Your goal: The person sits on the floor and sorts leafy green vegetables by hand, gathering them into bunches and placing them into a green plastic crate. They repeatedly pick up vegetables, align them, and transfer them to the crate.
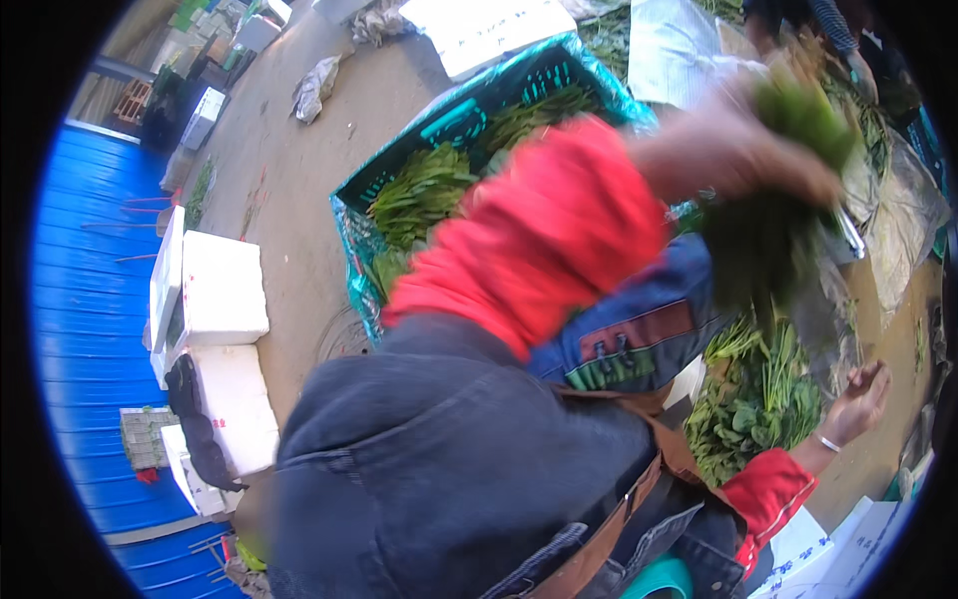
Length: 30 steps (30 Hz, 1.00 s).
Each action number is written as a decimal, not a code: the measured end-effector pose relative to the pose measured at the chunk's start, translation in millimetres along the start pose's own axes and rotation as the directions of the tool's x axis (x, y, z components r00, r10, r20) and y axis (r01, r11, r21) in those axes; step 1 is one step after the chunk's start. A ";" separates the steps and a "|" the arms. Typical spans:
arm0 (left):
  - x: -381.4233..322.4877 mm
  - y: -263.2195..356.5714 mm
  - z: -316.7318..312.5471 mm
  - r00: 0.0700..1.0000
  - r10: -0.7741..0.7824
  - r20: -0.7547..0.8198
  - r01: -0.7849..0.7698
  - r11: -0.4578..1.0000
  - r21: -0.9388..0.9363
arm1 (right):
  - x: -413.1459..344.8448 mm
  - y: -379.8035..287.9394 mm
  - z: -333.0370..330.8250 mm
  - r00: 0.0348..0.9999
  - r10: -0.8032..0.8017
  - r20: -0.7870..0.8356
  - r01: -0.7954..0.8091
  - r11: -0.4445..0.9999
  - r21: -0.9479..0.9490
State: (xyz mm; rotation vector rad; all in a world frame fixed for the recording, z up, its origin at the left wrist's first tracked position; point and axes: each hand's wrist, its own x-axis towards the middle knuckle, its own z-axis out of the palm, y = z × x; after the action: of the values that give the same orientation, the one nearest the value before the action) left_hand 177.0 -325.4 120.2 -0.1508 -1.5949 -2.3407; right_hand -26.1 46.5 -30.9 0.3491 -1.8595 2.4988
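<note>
My left hand (778, 161), blurred, grips a bunch of leafy greens (763, 239) at the upper right, its stems pointing up. A shiny metal piece (851, 236) shows just beside it; I cannot tell what it is. My right hand (857, 404), with a bracelet at the wrist, is raised at the right with loosely bent fingers and nothing visible in it. Left of it lies a pile of leafy greens (756, 404). A green plastic crate (352, 247) lined with film holds bundled greens (423, 191), partly hidden behind my red left sleeve.
White foam boxes stand at the left (224, 288), the top (494, 34) and the lower right (801, 554); some bear writing. Crumpled plastic (316, 88) lies on the floor. Another person's arm (861, 71) reaches in at the upper right, near more greens and plastic sheeting (898, 224).
</note>
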 end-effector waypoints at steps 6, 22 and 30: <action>-125.3 53.5 -103.3 0.951 -0.028 0.307 -0.307 -0.186 0.933 | 7.5 87.3 -58.7 0.977 0.215 -0.003 -0.212 0.958 -0.191; -329.2 -87.0 -191.7 0.580 -0.814 0.010 -0.383 -0.262 0.886 | -113.9 234.0 -83.7 0.535 0.797 -0.279 -0.815 0.400 -0.420; -261.9 -68.9 -162.9 0.313 -0.925 -0.214 -0.266 -0.302 0.916 | -125.9 272.6 -12.2 0.604 0.697 -0.385 -0.546 0.010 -0.838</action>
State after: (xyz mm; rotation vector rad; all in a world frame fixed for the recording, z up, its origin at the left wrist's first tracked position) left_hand 417.8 -402.9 -69.3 -0.1812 -4.1070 0.0726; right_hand 57.0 -6.8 -314.8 -0.5201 -3.6556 0.9342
